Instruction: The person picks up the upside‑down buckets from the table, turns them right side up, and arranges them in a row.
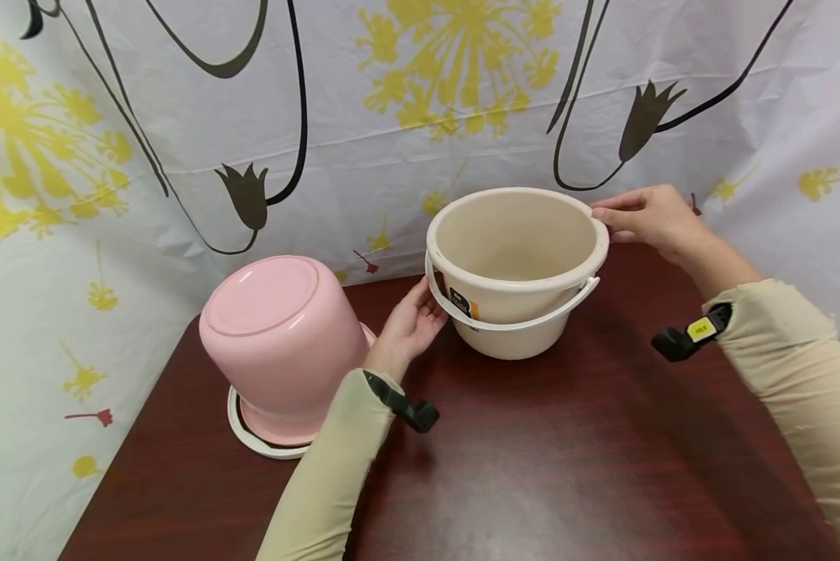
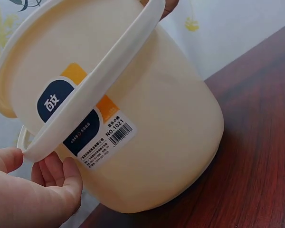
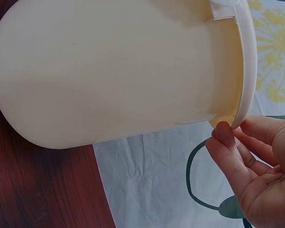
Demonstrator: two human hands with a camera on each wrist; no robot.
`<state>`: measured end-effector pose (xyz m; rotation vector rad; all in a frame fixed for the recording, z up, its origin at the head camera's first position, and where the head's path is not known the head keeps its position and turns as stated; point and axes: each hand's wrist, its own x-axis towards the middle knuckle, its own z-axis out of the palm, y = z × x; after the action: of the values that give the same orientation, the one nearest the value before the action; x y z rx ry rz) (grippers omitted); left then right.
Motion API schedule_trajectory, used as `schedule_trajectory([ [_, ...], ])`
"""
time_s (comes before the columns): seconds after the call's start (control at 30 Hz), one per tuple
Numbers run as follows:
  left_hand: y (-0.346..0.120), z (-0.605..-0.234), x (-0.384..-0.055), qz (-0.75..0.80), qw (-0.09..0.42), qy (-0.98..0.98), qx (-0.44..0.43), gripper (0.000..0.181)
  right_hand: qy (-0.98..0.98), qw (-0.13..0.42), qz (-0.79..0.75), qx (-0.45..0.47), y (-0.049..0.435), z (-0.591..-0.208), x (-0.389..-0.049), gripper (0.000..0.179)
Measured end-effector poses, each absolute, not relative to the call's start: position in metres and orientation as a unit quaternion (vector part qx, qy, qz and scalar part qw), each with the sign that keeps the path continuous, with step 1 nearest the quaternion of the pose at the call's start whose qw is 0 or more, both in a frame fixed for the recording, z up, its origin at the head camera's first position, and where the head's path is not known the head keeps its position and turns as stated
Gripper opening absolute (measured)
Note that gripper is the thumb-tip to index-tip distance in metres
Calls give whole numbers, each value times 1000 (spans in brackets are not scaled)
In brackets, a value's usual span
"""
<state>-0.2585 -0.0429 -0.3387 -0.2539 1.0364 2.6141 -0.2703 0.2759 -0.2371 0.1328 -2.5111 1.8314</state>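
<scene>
A cream plastic bucket (image 1: 511, 339) stands upright on the table, its open mouth facing up. Its white handle (image 1: 532, 321) hangs down across the front, over a dark blue and orange label (image 2: 104, 128). At the left side my left hand (image 1: 411, 323) pinches the handle near its end between thumb and fingers, as the left wrist view shows. My right hand (image 1: 647, 222) pinches the rim at the far right, thumb and fingers on either side of the edge in the right wrist view.
Left of my left forearm, a pink bucket (image 1: 287, 351) sits upside down, leaning, with a white ring-like rim (image 1: 252, 436) beneath it. The dark red table (image 1: 532, 467) reaches back to a patterned curtain (image 1: 392, 171). Wrist cameras (image 1: 413, 413) are strapped over both sleeves.
</scene>
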Motion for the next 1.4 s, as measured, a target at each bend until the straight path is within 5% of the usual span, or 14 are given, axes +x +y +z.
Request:
schedule_trajectory([
  [0.33,-44,-340,-258,909,158,375,-92,19,-814,21,578,51,274,-237,-271,6],
  [0.53,-50,-341,-256,893,162,410,-85,14,-838,10,543,54,275,-236,-274,35],
  [0.73,-57,-338,-249,871,164,453,-94,21,-835,-30,547,55,280,-228,-274,30],
  [0.93,-68,-329,-236,856,153,483,-102,24,-879,-5,472,67,279,-216,-266,40],
  [1.17,-82,-316,-211,848,158,502,-64,20,-890,21,444,103,269,-199,-245,15],
  [1.4,-103,-302,-184,831,165,531,-29,17,-900,43,401,168,237,-187,-219,32],
])
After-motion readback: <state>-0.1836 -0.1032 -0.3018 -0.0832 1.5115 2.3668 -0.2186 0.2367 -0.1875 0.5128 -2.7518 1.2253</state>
